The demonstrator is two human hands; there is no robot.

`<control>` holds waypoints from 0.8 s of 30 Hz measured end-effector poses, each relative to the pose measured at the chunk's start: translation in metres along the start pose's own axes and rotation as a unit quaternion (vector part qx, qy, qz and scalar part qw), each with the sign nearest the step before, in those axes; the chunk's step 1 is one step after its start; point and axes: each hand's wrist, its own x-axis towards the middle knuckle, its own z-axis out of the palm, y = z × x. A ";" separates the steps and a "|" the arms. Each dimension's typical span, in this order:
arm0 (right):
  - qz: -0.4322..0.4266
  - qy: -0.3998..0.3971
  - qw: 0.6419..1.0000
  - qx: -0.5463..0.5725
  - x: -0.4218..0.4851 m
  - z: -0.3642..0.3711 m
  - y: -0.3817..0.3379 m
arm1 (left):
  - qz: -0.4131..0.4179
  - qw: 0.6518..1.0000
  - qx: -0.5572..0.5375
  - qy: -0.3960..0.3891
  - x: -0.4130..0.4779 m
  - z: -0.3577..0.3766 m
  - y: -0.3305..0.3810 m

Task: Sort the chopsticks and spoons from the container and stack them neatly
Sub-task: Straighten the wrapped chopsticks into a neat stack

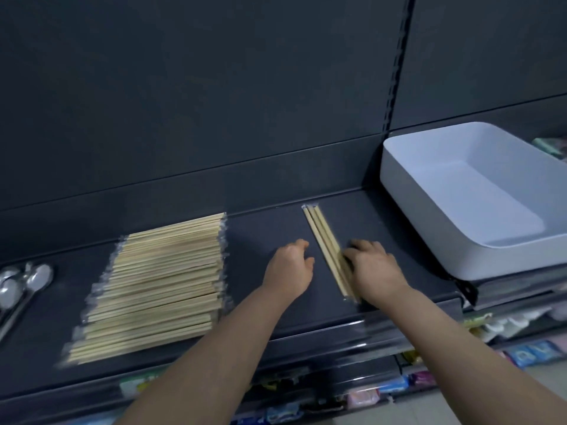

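Note:
A wide flat stack of wrapped wooden chopsticks [159, 280] lies on the dark shelf [267, 228] at the left. A small bundle of wrapped chopsticks [322, 237] lies lengthwise in the middle. My right hand [374, 271] grips the near half of that bundle from the right side. My left hand [290, 268] rests on the shelf just left of the bundle, fingers loosely curled, holding nothing. Metal spoons [21, 283] lie at the far left edge. The white container [429, 210] stands at the right and looks empty.
The shelf has a dark back panel and a front lip. Below it, lower shelves hold colourful packaged goods [521, 354]. The container overhangs the neighbouring shelf section at the right.

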 end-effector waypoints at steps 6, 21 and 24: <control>-0.046 0.008 0.998 0.052 0.007 0.004 0.019 | -0.098 0.994 0.041 0.039 0.019 0.007 0.028; -0.064 -0.001 0.994 0.085 0.012 0.002 0.027 | -0.175 0.972 0.140 -0.078 0.026 -0.011 0.036; -0.060 -0.018 0.992 0.114 0.016 -0.005 0.016 | -0.170 0.984 0.024 -0.036 0.023 -0.017 0.029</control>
